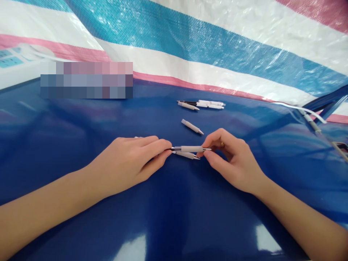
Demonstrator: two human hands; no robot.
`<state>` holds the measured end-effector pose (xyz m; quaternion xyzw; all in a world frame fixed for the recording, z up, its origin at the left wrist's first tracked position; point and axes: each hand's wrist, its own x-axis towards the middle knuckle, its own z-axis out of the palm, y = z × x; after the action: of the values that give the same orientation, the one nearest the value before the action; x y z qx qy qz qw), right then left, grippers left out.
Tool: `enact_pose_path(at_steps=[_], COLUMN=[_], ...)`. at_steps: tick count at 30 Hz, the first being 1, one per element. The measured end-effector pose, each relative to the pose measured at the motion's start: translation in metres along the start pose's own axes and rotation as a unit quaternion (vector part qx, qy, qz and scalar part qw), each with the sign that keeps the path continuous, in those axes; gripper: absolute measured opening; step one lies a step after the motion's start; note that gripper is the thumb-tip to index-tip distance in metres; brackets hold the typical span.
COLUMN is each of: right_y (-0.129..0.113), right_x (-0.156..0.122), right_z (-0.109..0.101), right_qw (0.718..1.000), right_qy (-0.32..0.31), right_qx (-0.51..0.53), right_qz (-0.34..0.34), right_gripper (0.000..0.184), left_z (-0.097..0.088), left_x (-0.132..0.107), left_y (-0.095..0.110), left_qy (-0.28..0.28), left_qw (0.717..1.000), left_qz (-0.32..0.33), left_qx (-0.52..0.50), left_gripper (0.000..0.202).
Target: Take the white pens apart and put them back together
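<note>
My left hand (141, 156) pinches the dark end of a pen part with a pale grip barrel (191, 149), which lies level between my hands. The thumb and finger of my right hand (231, 159) close on its metal tip at the other end. Just beneath it, a second pen with a pale grip (186, 155) lies on the blue table (168, 210), its rear end hidden under my left fingers. Beyond my hands sits a loose grip barrel (192, 127) with a metal tip.
Farther back lie white pen bodies (210, 104), a dark refill (187, 103) and another pale grip barrel (188, 106). A striped plastic sheet (190, 40) hangs behind the table. A power strip (12, 61) is at left, and a white cable (301, 107) runs at right.
</note>
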<state>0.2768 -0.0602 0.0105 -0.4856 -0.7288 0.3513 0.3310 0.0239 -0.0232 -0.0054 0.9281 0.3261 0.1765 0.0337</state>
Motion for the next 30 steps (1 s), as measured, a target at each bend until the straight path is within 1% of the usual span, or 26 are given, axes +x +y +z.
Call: enact_pose_path(at_steps=[3,8,12,15,18,21,23,26,30], right_y=[-0.0002,0.0021,0.0036,0.0032,0.0021,0.0014,0.0013,0.0008,-0.0014], right_x=[-0.001,-0.0012,0.0005,0.0014,0.0004,-0.0012,-0.0014,-0.0003,0.0011], right_z=[0.0006,-0.0006,-0.0011,-0.0004,0.0011,0.0025,0.0031,0.0032,0.0022], right_qw=[0.999,0.994,0.988,0.978,0.966,0.961,0.959,0.953,0.942], right_qy=[-0.02,-0.036,-0.037,-0.062,-0.086,-0.081,-0.081,-0.1,-0.14], right_qx=[-0.027,-0.083,-0.121,-0.168,-0.208,-0.226,-0.236,-0.254,-0.276], right_qz=[-0.024,-0.06,-0.092,-0.109,-0.124,-0.138,-0.135,-0.131,-0.128], right_gripper=[0.015,0.013,0.01,0.005,0.018,0.03,0.031,0.03,0.041], left_z=[0.0012,0.0022,0.0022,0.0017,0.0012,0.0009,0.0008,0.001,0.0022], left_x=[-0.0006,-0.001,-0.0015,-0.0019,-0.0022,-0.002,-0.0017,-0.0016,-0.002], left_y=[0.0001,0.0,0.0,0.0015,0.0035,0.005,0.0058,0.0066,0.007], left_qy=[0.005,0.004,0.007,0.015,0.028,0.051,0.056,0.052,0.047], left_qw=[1.0,0.999,0.997,0.995,0.994,0.992,0.992,0.993,0.992], left_qz=[0.02,0.028,0.067,0.093,0.109,0.113,0.11,0.109,0.116], left_qx=[-0.003,-0.029,-0.034,-0.013,0.003,0.018,0.019,0.016,0.016], left_gripper=[0.021,0.025,0.027,0.024,0.021,0.02,0.02,0.02,0.019])
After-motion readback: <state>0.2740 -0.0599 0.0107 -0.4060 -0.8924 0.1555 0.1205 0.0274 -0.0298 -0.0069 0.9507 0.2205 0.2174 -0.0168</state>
